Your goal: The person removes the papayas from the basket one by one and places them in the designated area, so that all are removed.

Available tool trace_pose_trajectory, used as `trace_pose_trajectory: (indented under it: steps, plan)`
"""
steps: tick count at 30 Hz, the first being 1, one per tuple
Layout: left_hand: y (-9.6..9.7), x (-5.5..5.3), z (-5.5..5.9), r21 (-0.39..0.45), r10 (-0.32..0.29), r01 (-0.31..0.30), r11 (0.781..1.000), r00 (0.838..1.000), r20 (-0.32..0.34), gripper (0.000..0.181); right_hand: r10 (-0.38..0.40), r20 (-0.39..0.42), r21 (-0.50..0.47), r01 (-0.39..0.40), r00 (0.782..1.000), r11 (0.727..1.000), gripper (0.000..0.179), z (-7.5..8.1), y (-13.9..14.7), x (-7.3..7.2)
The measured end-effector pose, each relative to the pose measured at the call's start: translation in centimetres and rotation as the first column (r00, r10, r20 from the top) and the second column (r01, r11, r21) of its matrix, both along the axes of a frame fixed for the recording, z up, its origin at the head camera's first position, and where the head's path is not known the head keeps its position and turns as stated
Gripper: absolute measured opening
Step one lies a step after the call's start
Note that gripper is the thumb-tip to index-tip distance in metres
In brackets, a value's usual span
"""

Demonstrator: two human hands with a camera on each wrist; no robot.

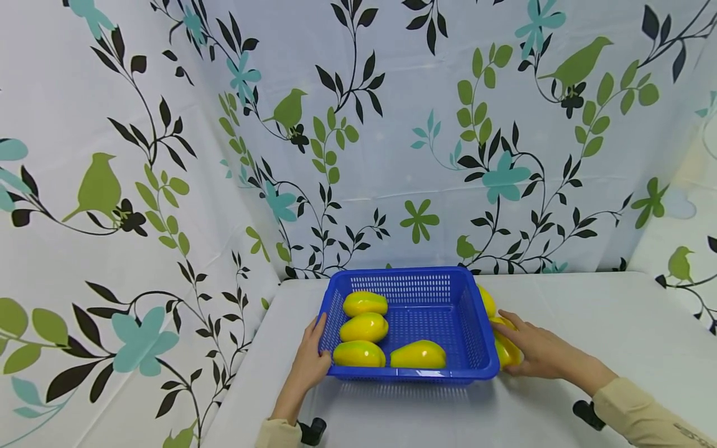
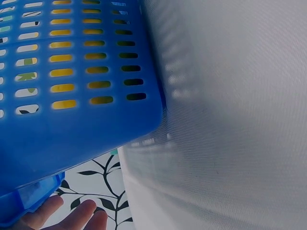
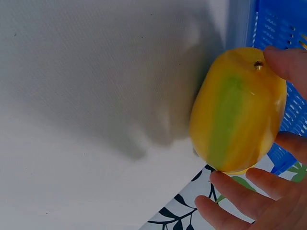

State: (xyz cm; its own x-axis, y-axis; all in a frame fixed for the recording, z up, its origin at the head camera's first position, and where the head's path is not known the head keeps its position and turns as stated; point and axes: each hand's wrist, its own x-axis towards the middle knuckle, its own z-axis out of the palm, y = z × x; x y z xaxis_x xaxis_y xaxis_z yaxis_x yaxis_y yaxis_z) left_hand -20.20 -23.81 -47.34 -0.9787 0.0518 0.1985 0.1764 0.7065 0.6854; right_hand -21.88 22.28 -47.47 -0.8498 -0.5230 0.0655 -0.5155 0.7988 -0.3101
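Fingers, right hand (image 1: pixel 540 350): curled round glossy yellow-green oval fruit (image 3: pixel 235 115), part-hidden; left hand (image 1: pixel 310 354): against blue perforated plastic basket (image 1: pixel 403 374), grip unclear.

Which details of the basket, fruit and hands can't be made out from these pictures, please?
Outer fruit: head view; the basket and right hand hide parts.
Inner fruit: left wrist view; the basket's slots show only yellow patches.
Left hand: left wrist view; the bottom edge cuts off most of it.
Sleeve lettering: head view; too small to read.
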Motion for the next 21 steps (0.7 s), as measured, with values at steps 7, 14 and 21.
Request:
trace_pose_trajectory:
  steps: [7,14,21]
  plan:
    - [-0.1,0.0,-0.1,0.006,0.000,0.000,1.000,1.000,0.001,0.076,-0.001,-0.029,0.012,0.002,1.000,1.000,0.084,1.1,0.0,-0.1]
    - [-0.2,0.0,0.0,0.011,0.000,0.000,1.000,1.000,-0.001,0.077,0.001,-0.047,0.038,0.001,0.999,0.999,0.082,2.6,-0.3,-0.5]
    - [-0.1,0.0,0.0,0.012,0.002,-0.002,1.000,1.000,0.005,0.077,0.010,-0.081,0.065,-0.005,0.997,0.998,0.081,4.3,-0.8,-0.7]
